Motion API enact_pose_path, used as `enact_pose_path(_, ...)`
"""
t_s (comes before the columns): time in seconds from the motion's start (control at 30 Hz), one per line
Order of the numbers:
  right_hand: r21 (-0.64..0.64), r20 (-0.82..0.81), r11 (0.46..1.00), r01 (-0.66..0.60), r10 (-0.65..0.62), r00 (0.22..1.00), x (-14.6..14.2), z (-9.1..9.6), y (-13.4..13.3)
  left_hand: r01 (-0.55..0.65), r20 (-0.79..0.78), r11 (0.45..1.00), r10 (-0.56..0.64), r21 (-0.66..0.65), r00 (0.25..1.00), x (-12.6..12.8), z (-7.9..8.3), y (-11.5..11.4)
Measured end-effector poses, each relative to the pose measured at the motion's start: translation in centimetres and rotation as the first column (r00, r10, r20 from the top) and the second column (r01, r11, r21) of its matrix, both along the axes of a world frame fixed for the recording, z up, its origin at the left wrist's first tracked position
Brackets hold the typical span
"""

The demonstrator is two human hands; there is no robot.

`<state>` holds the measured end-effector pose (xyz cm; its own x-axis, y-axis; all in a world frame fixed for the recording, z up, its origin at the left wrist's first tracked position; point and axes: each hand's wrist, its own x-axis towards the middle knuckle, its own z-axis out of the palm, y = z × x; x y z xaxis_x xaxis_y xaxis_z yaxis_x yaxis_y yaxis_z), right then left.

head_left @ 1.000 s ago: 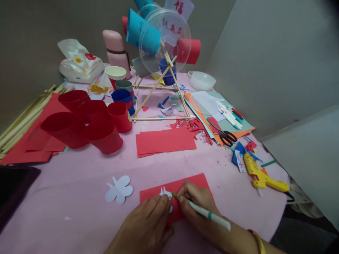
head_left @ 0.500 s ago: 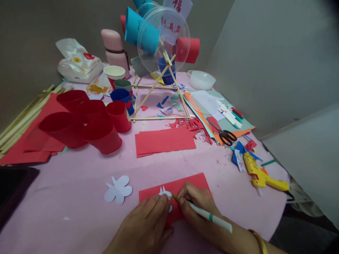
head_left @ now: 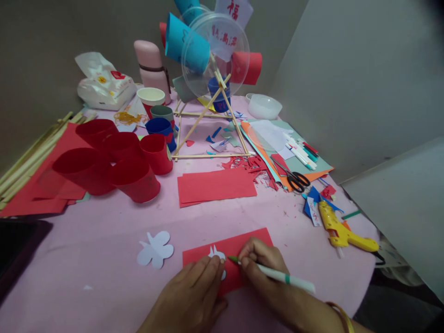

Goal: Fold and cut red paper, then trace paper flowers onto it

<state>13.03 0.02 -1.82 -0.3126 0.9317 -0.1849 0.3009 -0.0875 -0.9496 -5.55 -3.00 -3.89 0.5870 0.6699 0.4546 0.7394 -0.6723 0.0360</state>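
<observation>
left hand flat, hiding part of white cutout on red paper | right hand pinching green-tipped marker, tip contact unclear | dark object cut off at left edge, hard to identify | pink tabletop, curved edge at right | grey walls behind

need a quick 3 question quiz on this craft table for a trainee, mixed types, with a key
1. Which hand holds the slim white marker with a green band?
a) left
b) right
c) neither

2. True or false: in the picture, the yellow plastic glue gun lies to the right of the black-handled metal scissors.

3. Fill in the colour: the left hand partly covers a white paper cutout lying on a ____ paper sheet.

Key: 1. b, the right hand; 2. true; 3. red
</observation>
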Motion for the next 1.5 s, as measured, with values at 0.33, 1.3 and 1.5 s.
enact_pose_path(0.33, -0.113, -0.082, 0.99, 0.08, -0.09, 0.993, -2.5, 0.9, 2.3, 0.001, -0.05, 0.994, -0.006, -0.107, 0.999, 0.0, -0.7, -0.4)
enact_pose_path(1.3, 0.025, 0.031, 0.997, -0.069, 0.068, 0.997, -2.3, -0.4, 2.0, 0.012, 0.0, 1.0, -0.012, 0.017, 1.0, -0.6, -1.2, -0.2)
enact_pose_path(1.5, 0.0, 0.032, 0.998, -0.067, 0.067, 0.997, -2.5, -0.3, 2.1, 0.011, -0.025, 1.0, -0.011, -0.024, 1.0, -0.5, -1.2, -0.3)
